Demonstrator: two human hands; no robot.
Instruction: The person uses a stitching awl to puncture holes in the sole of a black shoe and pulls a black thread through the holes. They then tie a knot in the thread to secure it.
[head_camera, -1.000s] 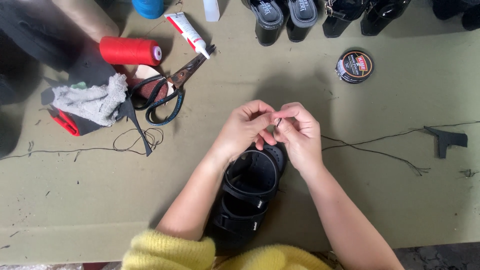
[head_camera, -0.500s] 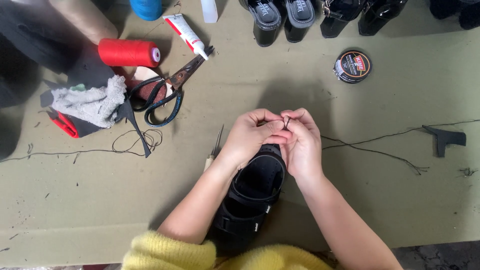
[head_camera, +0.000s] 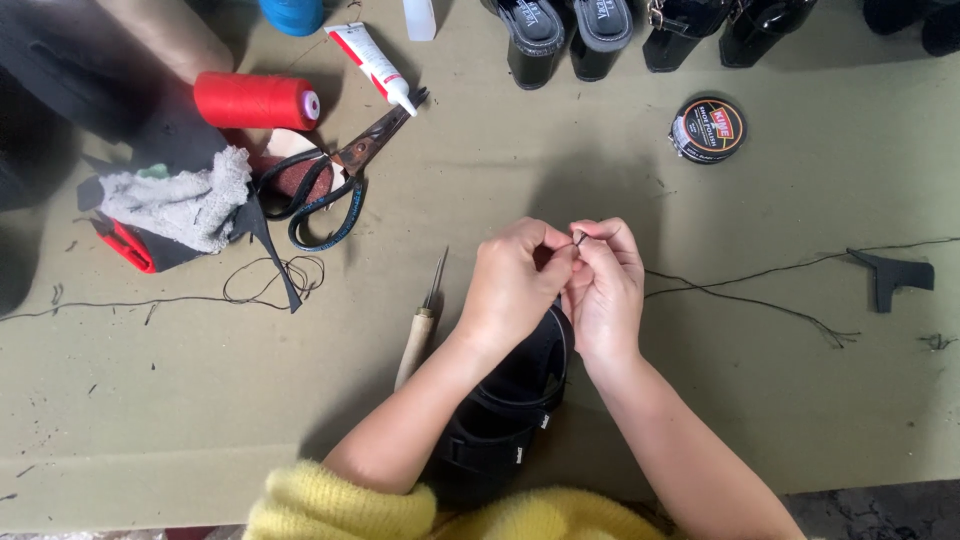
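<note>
My left hand (head_camera: 512, 285) and my right hand (head_camera: 606, 290) meet fingertip to fingertip above a black strapped sandal (head_camera: 510, 395) that lies under my wrists. Both pinch a small dark needle or thread end (head_camera: 579, 238) between thumb and forefinger. A black thread (head_camera: 760, 285) trails off to the right across the olive table (head_camera: 200, 400). A wooden-handled awl (head_camera: 422, 325) lies just left of my left forearm. My sleeves are yellow and fuzzy.
At the upper left lie a red thread spool (head_camera: 255, 100), scissors (head_camera: 335, 185), a glue tube (head_camera: 375, 65), a grey rag (head_camera: 180, 205) and loose thread. Black shoes (head_camera: 565, 35) line the far edge. A round polish tin (head_camera: 707, 128) and a black scrap piece (head_camera: 892, 275) sit right.
Both hands stay pinched together over the sandal with small finger movements. The awl, hidden a second ago, lies in view left of my left forearm.
</note>
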